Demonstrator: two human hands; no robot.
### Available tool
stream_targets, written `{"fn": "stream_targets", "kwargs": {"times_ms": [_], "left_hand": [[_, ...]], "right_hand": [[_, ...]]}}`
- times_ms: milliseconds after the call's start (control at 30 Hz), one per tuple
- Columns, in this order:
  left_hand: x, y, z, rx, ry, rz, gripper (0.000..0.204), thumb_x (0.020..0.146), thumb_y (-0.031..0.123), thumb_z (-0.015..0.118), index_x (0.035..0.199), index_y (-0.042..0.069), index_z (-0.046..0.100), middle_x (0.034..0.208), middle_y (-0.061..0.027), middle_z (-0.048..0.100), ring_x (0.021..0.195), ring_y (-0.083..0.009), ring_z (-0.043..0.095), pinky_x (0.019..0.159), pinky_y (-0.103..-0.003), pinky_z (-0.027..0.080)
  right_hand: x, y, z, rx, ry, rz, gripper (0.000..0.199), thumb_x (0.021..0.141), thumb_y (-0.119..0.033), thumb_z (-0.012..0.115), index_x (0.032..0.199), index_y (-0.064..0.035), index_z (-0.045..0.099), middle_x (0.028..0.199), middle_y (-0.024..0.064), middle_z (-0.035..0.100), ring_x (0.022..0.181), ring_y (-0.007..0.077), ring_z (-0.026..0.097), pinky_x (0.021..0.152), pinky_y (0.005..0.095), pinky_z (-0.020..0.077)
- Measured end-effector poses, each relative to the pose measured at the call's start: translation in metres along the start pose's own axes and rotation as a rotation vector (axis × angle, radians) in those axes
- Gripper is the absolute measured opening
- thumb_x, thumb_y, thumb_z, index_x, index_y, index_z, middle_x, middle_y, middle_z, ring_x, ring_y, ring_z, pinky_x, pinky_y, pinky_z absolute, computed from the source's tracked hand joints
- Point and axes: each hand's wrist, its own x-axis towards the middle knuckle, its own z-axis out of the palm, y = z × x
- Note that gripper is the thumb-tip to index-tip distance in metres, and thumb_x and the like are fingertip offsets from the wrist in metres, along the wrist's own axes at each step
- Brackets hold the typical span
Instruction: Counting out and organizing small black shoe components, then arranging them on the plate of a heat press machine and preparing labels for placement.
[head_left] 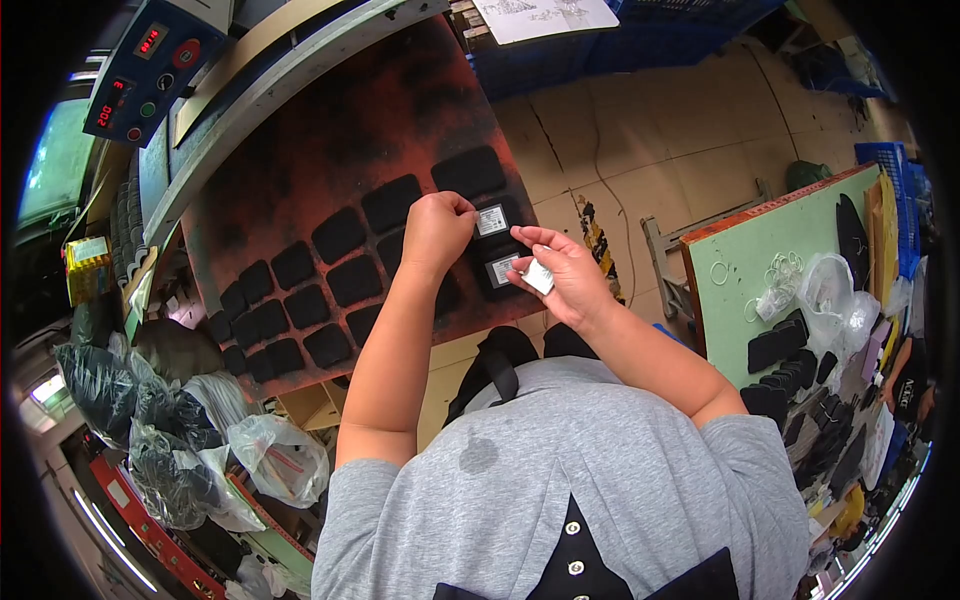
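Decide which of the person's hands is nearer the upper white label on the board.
Left. The left hand has its fingertips at the upper white label; the right hand sits lower, holding small white labels.

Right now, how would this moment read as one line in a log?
left hand: pressing label onto black pad | right hand: holding white labels | board: rows of black pads
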Motion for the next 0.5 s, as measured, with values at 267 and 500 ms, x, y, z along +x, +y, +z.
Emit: {"fn": "stream_targets", "kwargs": {"times_ms": [267,500], "left_hand": [[-0.0012,0.002,-0.0006,0.008,0.013,0.011,0.014,0.073,0.012,0.07,0.081,0.0,0.072,0.076,-0.0194,0.068,0.073,-0.0325,0.068,0.069,-0.039,0.053],[-0.0001,0.0009,-0.0013,0.0,0.005,0.02,0.014,0.073,0.012,0.07,0.08,0.0,0.072,0.077,-0.0197,0.068,0.074,-0.0332,0.068,0.07,-0.038,0.053]], "right_hand": [[0.0025,-0.0002,0.0108,0.002,0.002,0.026,0.024,0.099,-0.002,0.043,0.121,-0.0013,0.053,0.135,0.0108,0.052,0.086,0.0166,0.065,0.086,0.0395,0.0576],[0.0069,0.002,0.0107,-0.013,0.01,0.029,0.027,0.099,-0.001,0.043,0.124,-0.0008,0.052,0.133,0.0103,0.053,0.086,0.0174,0.066,0.087,0.0405,0.0577]]}}
